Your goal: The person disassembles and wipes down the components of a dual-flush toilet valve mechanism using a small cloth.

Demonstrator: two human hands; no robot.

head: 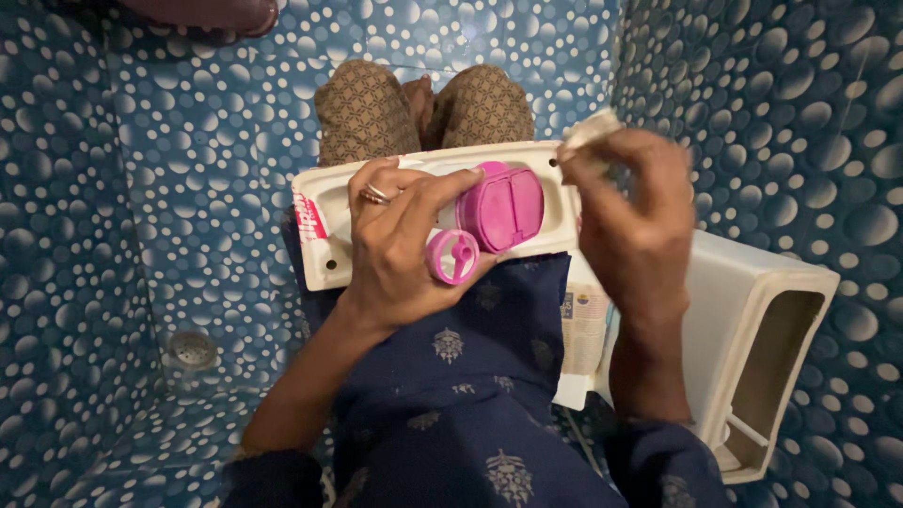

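1. Left hand [400, 240] is closed around a pink plastic fitting [487, 218]. The fingers wrap over its top and the thumb sits under its small round pink end [452, 256]. Two rings [376, 193] are on one finger.
2. The pink fitting has a larger rounded-square part with a seam down the middle. It sits over the middle of the white cistern lid [329, 212], touching it or just above; I cannot tell which.
3. The white cistern lid lies across the person's lap, underside up, with a raised rim all round. There is a screw hole near its left corner and a red-and-white sticker [309, 217] on its left end.
4. Right hand [635, 221] is raised over the lid's right end, fingertips pinched on a small off-white piece [591, 127]. It is blurred, so I cannot tell what it is.
5. White cistern tank [752, 310] lies on its side just beside the right forearm, open mouth facing right.
6. A printed paper [583, 325] lies between the dark blue clothing and the tank.
7. Floor and walls are blue bubble-pattern tile [141, 188]. A round floor drain [193, 350] is at the left.
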